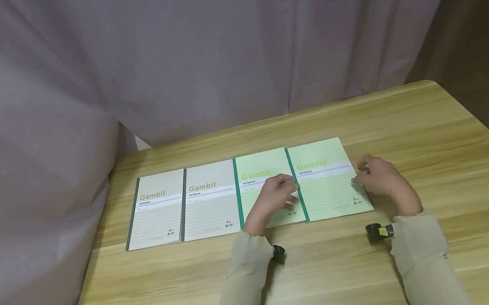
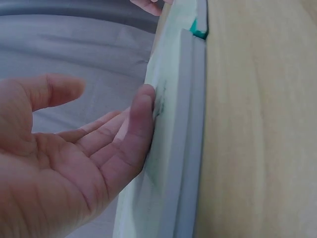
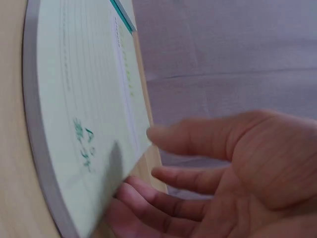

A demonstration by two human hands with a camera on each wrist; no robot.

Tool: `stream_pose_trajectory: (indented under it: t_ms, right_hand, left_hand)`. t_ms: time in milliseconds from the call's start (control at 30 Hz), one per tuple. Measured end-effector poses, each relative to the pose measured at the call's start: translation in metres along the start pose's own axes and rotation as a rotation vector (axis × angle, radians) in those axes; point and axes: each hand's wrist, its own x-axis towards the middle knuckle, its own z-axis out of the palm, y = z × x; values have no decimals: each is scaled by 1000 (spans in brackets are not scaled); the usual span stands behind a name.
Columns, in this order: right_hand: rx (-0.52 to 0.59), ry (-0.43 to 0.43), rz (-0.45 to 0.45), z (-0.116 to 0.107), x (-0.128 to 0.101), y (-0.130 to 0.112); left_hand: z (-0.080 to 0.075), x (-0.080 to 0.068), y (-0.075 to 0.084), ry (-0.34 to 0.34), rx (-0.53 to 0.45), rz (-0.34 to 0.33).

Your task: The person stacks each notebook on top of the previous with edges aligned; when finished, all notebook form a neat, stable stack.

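Two pale green notebooks with green spines lie at the right end of a row. Over the inner green notebook is my left hand, its fingertips near the spine of the outermost green notebook. In the left wrist view, the left fingers lie against a green cover and the thumb stands apart. My right hand is at the right edge of the outermost notebook. The right wrist view shows the thumb overlapping that edge, the other fingers loosely bent beside it.
Two white notebooks with dark spines, one at the far left and one beside it, continue the row. All lie on a wood-grain table. A grey-purple curtain hangs behind and along the left side.
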Motion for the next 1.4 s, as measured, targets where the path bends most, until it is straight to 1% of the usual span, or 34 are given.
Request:
stream_pose_trajectory:
  t_ms: [100,167,300,567,700,833,900,1000,1100,1167,1267,1367,1400]
  right_hand:
    - [11,1,39,2,0,-1]
    - [-5,5,52,4,1,-1]
    - [-20,19,48,6,3,2]
    - [37,4,70,-3,1,15]
    - [70,-12,83,-6,0,19]
    - [101,-3,102,-6,1,19]
    - [107,8,106,-5,1,19]
    - [112,19,95,-6,2,18]
    - [136,4,86,-8,3,18]
    - [154,-11,91,-8,3,18]
    - [175,-29,95,-8,3,17]
    - [171,-42,86,-8,1,16]
    - [173,-47,84,-9,1,16]
  left_hand:
    - [1,0,-3,-2,8,6]
    - [2,-1,-3,0,22,5]
    - [2,0,-2,0,42,9]
    - [6,1,0,-16,76,32]
    - [11,1,1,-30,83,44]
    - [17,2,1,-43,118,61]
    - [19,2,1,-24,107,61]
    - [22,4,1,41,41,54]
    - [24,5,0,110,-14,54]
    - [26,5,0,144,-35,53]
    - [26,6,-1,174,-58,55]
    - [27,6,-1,188,-73,61]
    - [28,6,-2,183,-88,62]
